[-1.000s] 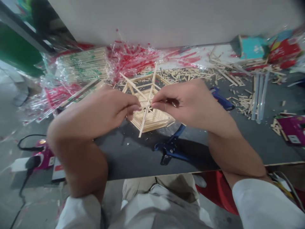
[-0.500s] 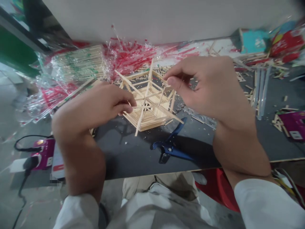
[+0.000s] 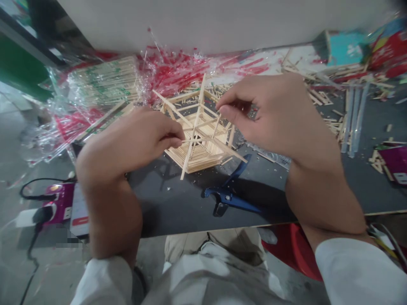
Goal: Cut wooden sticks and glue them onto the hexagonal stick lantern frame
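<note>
A six-sided frame of thin wooden sticks point(image 3: 187, 164) stands on the dark table, its lower walls stacked in layers and long sticks crossing over its top. At its left side my left hand point(image 3: 140, 137) is closed, thumb and finger pinching the end of a thin stick that lies across the top. Above the right rim my right hand point(image 3: 270, 112) is also closed in a pinch, fingertips at the upper end of a short stick; the exact contact is partly hidden. A blue cutter point(image 3: 235, 201) lies with spread handles in front of the frame.
Behind the frame lie red-and-clear plastic wrappers point(image 3: 178, 70) and a wrapped stick bundle point(image 3: 101, 80). Clear glue sticks point(image 3: 354, 120) and loose sticks lie at right. A purple power strip point(image 3: 62, 199) with plugs is at left, beside a phone point(image 3: 80, 207). The table's front edge is near.
The view has shifted slightly. Both hands stay pinched at the frame, with only slight movement of the fingertips. The frame and the cutter remain in place.
</note>
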A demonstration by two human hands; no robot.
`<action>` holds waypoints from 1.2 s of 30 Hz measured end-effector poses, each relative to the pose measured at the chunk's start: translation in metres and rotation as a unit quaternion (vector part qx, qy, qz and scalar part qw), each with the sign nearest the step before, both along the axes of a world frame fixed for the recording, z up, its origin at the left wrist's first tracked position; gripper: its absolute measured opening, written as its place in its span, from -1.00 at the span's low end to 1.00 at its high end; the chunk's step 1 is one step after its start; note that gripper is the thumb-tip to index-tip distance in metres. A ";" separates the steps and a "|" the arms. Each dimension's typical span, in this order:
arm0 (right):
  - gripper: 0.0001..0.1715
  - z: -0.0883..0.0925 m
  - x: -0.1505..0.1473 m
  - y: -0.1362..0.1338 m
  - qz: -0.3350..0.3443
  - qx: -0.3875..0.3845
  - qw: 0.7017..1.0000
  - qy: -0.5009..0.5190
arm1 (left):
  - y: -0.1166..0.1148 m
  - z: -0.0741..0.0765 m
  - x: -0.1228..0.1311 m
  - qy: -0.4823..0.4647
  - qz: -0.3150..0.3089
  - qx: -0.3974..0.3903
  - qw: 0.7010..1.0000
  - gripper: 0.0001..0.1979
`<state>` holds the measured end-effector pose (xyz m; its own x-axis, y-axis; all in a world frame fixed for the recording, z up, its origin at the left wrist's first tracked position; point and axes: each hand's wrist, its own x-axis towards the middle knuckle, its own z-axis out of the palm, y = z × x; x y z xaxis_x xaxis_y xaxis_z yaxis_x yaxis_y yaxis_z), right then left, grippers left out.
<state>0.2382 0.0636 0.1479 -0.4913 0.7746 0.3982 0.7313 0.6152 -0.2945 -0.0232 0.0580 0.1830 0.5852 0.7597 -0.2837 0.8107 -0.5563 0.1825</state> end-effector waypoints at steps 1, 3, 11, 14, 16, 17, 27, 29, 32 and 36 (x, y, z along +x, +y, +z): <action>-0.82 0.000 -0.001 0.000 0.001 -0.004 1.000 0.000 | -0.001 0.000 0.000 0.006 -0.001 0.000 1.000 -0.55; -0.81 -0.001 -0.003 0.000 0.005 -0.016 1.000 -0.004 | -0.002 -0.001 0.000 0.023 -0.001 0.005 1.000 -0.52; -0.81 -0.003 -0.009 -0.001 0.022 -0.036 0.999 -0.032 | -0.001 -0.003 0.002 0.023 -0.005 0.021 1.000 -0.56; -0.81 -0.005 -0.007 0.001 0.025 -0.042 0.999 -0.021 | -0.001 -0.002 0.001 0.029 0.001 0.009 1.000 -0.57; -0.82 -0.006 -0.006 0.002 0.027 -0.044 0.999 -0.013 | -0.001 -0.002 0.001 0.030 0.001 0.008 1.000 -0.59; -0.82 -0.006 -0.006 0.002 0.028 -0.045 0.999 -0.011 | -0.001 -0.002 0.001 0.028 -0.001 0.009 1.000 -0.59; -0.81 -0.001 -0.011 0.003 0.008 -0.085 0.996 -0.035 | -0.001 -0.004 0.007 0.073 -0.001 0.026 0.997 -0.59; -0.82 -0.002 -0.011 0.004 0.008 -0.086 0.995 -0.039 | -0.002 -0.004 0.008 0.076 -0.003 0.028 0.997 -0.58; -0.81 -0.004 -0.009 0.005 0.016 -0.090 0.995 -0.035 | -0.002 -0.004 0.009 0.075 0.002 0.026 0.997 -0.61; -0.80 -0.005 -0.007 0.006 0.021 -0.095 0.995 -0.022 | -0.003 -0.004 0.011 0.065 0.010 0.014 0.998 -0.64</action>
<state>0.2315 0.0694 0.1430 -0.5379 0.8129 0.2232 0.7214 0.5809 -0.3771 -0.0123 0.0548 0.1795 0.5300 0.7789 -0.3353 0.8372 -0.5436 0.0604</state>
